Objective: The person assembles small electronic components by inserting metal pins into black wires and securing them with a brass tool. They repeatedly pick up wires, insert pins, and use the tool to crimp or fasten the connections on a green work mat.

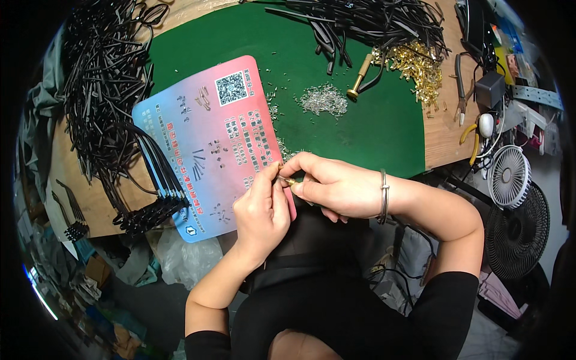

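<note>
1. Where the two hands meet, a small brass-coloured piece (291, 181) sits between the fingertips, over the right edge of the printed mat, close to the table's near side.
2. Right hand (339, 186): thumb and forefinger pinched on that piece, other fingers curled under; silver-toned bracelet (383, 197) at the wrist.
3. Left hand (262, 210): thumb and forefinger drawn together at the piece's other end; whether they also grip it, I cannot tell, the detail being too small.
4. Beneath and left of the fingers, the printed mat (195, 141), pink shading to blue, lies slantwise on a green mat (390, 141).
5. Across its lower left edge, a bunch of black strips (161, 159) with metal-tipped ends; behind it, a big tangled heap of black strips (99, 78).
6. Beyond the hands, a loose pile of silver pieces (323, 100); just right of it, a brass tool (360, 77) with a flared end.
7. Farther right, a spread of gold pieces (423, 72), next to more black lengths (384, 24).
8. On bare wood at right, pliers (461, 90); past the table (441, 147), a white fan (509, 176) and a black fan (517, 231).
</note>
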Demonstrator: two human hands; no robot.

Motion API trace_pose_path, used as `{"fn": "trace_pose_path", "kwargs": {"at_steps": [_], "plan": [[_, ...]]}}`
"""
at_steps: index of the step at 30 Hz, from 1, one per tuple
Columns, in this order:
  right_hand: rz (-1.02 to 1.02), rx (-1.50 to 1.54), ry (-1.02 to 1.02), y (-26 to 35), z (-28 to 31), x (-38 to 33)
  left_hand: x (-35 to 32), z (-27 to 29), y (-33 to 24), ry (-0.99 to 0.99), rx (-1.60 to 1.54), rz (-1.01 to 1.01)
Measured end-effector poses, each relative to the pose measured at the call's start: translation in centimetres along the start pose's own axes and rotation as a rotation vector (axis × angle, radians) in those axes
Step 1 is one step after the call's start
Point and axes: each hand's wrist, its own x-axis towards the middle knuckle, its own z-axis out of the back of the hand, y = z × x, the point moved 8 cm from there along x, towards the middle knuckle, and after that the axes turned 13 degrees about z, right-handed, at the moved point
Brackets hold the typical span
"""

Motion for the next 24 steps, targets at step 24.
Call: {"fn": "trace_pose_path", "kwargs": {"at_steps": [24], "plan": [[0.471,-0.842,-0.392,-0.1,3.2,-3.3,13.2,-12.5,-13.0,0.094,0.427,-0.371]]}}
